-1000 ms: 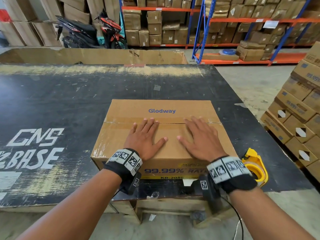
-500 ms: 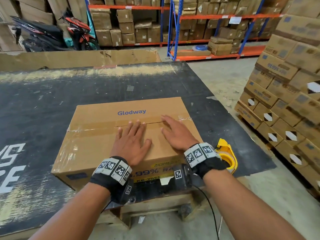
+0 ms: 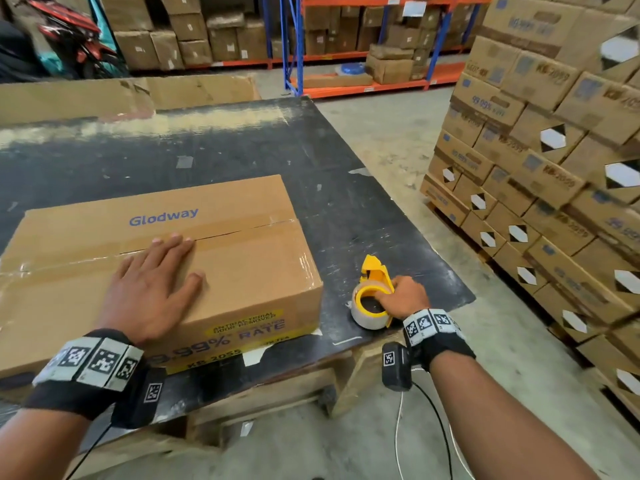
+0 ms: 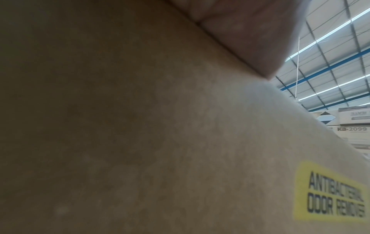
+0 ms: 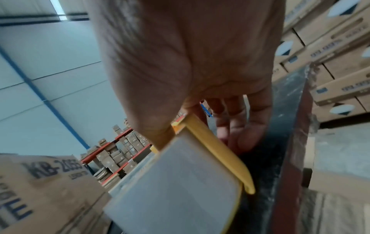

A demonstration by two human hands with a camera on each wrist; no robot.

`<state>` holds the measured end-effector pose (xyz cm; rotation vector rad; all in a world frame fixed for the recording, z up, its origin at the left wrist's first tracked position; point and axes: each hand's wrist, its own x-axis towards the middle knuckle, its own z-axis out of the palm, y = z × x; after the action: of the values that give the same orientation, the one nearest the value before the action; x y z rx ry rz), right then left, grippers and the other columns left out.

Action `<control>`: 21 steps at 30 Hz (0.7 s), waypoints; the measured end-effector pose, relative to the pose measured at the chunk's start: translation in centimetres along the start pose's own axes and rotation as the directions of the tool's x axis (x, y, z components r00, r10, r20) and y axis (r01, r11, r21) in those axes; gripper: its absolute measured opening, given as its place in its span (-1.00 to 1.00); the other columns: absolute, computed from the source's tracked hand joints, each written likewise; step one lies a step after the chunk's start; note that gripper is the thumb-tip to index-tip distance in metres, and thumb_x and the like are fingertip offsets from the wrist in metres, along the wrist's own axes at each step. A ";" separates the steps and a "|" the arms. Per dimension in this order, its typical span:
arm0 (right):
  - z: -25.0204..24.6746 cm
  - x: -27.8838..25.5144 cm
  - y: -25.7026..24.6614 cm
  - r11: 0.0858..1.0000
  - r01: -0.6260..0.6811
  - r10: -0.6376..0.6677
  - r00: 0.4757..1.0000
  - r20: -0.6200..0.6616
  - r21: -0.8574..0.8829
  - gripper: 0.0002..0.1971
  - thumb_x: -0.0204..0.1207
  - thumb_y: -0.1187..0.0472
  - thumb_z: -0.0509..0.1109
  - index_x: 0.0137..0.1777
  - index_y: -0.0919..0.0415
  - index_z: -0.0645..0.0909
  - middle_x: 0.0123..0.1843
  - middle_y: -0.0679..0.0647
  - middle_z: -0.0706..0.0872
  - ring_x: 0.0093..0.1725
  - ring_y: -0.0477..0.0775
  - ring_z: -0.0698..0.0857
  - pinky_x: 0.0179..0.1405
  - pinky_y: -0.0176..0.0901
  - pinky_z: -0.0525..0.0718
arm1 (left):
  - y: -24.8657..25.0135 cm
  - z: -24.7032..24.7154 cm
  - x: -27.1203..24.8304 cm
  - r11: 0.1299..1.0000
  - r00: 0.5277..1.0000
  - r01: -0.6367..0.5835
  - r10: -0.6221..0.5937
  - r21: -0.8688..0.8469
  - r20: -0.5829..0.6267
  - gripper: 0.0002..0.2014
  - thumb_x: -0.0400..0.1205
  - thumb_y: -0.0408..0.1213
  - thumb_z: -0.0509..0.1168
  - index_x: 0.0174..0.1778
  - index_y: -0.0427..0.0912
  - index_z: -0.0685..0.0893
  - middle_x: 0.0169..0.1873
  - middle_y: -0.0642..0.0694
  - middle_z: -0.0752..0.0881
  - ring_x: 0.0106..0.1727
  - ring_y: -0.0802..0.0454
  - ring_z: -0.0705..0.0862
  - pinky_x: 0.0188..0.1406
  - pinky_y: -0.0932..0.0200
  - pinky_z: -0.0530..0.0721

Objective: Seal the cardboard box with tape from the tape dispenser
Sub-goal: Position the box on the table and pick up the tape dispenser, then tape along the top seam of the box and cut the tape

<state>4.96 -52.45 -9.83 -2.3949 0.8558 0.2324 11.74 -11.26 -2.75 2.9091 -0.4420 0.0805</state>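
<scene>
A brown "Glodway" cardboard box (image 3: 242, 271) lies on the black table (image 3: 346, 209), flaps closed, with old clear tape over the left part of its top seam. My left hand (image 3: 156, 275) rests flat on the box top, fingers straight, fingertips at the seam. The left wrist view shows only the box side (image 4: 140, 142) and its yellow label. To the right of the box a yellow tape dispenser (image 3: 374, 292) with a clear roll lies near the table's front corner. My right hand (image 3: 401, 296) curls round its frame (image 5: 210, 142), thumb on the roll side, fingers (image 5: 236, 123) behind.
A tall stack of printed cartons (image 3: 554, 168) on a pallet stands close on the right. Shelving with boxes (image 3: 346, 39) and a motorbike (image 3: 69, 39) are at the back. A large flattened carton (image 3: 121, 98) lies beyond the table's far edge.
My right hand has left the box top and moved right and down onto the tape dispenser. The left hand stays flat on the box. The head view has turned right.
</scene>
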 end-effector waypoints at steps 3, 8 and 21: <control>-0.1 0.5 0.3 0.994 -0.011 0.013 1.000 -0.014 0.104 -0.63 0.44 -0.05 0.48 -0.38 0.17 0.47 -0.36 0.12 0.63 -0.22 0.27 0.65 -0.21 0.07 0.60 | 0.2 -0.2 -0.2 1.000 1.000 0.007 -0.007 -0.008 -0.002 -0.26 0.64 0.31 -0.11 0.76 0.13 0.26 0.79 0.05 0.26 0.80 -0.08 0.22 0.75 -0.23 0.17; -1.4 0.7 0.7 0.859 -0.001 0.002 1.000 -0.002 0.512 -0.75 0.52 0.04 0.45 -0.19 0.21 0.54 -0.25 0.12 0.69 -0.12 0.24 0.72 -0.08 0.15 0.75 | 0.5 -0.4 -0.2 1.000 1.000 0.016 -0.016 -0.002 0.009 -0.25 0.65 0.33 -0.13 0.77 0.14 0.22 0.79 0.07 0.24 0.80 -0.05 0.20 0.75 -0.21 0.14; -8.8 0.0 -19.1 0.515 0.784 -0.798 0.586 -0.142 0.346 -0.46 0.39 -0.04 0.56 0.38 0.02 0.57 -0.14 -0.07 0.68 -0.19 -0.13 0.63 -0.18 -0.17 0.53 | 1.0 -0.8 -0.3 0.999 0.999 0.041 -0.041 -0.021 0.022 -0.25 0.64 0.33 -0.13 0.78 0.17 0.19 0.79 0.12 0.23 0.81 0.07 0.15 0.79 -0.12 0.11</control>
<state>16.68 -45.57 6.22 -2.1353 -0.2878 -0.2482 11.13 -11.92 -1.78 2.8988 -0.3841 0.0383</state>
